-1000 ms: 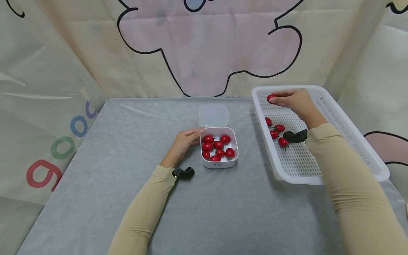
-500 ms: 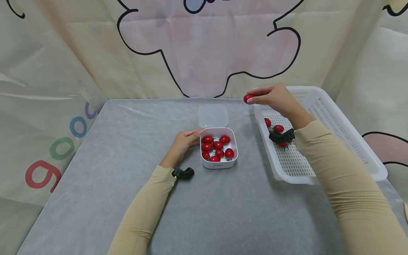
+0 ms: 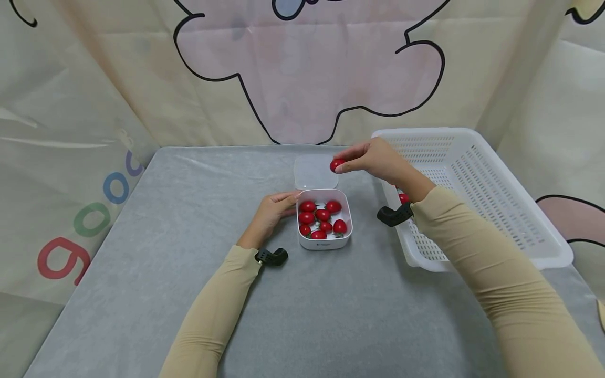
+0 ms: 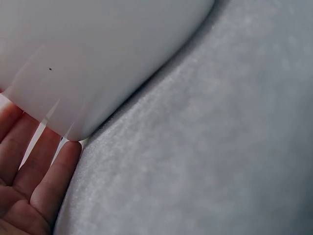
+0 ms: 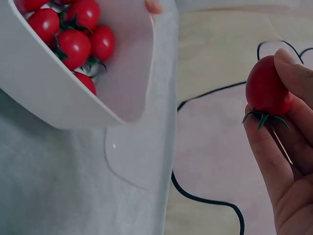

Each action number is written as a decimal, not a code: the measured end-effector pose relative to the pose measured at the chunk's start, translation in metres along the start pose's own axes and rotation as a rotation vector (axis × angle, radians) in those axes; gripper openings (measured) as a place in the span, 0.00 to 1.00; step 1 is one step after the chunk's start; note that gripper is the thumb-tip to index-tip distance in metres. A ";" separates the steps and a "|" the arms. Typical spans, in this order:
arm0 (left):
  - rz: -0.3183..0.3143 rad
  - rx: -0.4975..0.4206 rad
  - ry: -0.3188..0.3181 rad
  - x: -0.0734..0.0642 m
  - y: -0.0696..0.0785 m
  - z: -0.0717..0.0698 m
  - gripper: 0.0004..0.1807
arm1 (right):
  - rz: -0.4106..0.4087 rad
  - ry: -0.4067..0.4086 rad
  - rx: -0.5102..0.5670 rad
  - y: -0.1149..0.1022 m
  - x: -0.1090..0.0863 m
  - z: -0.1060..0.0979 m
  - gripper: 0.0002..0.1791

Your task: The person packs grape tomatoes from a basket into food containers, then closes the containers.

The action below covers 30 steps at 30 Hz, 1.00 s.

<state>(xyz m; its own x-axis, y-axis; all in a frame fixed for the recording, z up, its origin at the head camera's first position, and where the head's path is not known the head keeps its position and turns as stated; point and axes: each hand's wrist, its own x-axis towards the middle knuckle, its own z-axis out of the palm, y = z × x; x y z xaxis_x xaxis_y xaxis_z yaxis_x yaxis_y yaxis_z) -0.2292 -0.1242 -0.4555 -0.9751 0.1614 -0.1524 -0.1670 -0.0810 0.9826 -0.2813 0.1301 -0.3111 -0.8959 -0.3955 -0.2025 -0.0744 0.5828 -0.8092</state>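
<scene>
Just beyond the white box (image 3: pixel 333 244), a red tomato (image 3: pixel 336 166) is pinched by the right hand (image 3: pixel 376 159), so the box lies back toward the person; the left hand (image 3: pixel 273 213), nearer, touches its side with fairly straight fingers. Only the right wrist view shows the tomato's green calyx (image 5: pixel 264 118).

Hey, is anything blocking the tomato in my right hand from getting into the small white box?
Nothing visible stands between the tomato and the white box: its top is open. The translucent lid lies behind it, and the left hand touches its left side without covering the opening.
</scene>
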 end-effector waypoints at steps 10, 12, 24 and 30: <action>-0.003 0.000 0.008 0.000 0.000 0.001 0.20 | -0.007 -0.131 -0.118 -0.001 0.005 0.040 0.20; -0.002 -0.002 0.005 0.000 0.000 0.001 0.20 | -0.010 -0.162 -0.168 0.000 0.006 0.046 0.19; 0.009 -0.002 -0.013 0.001 -0.001 -0.001 0.20 | -0.023 -0.323 -0.350 0.002 0.010 0.070 0.17; 0.008 -0.002 -0.012 0.001 0.000 -0.001 0.20 | -0.006 -0.345 -0.397 -0.001 0.009 0.078 0.17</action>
<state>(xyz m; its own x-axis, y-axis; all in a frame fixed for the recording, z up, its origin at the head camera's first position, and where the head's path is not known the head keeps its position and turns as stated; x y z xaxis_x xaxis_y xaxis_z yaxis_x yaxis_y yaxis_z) -0.2306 -0.1246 -0.4560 -0.9745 0.1722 -0.1436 -0.1598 -0.0843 0.9835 -0.2549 0.0707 -0.3546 -0.7035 -0.5715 -0.4225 -0.2994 0.7774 -0.5531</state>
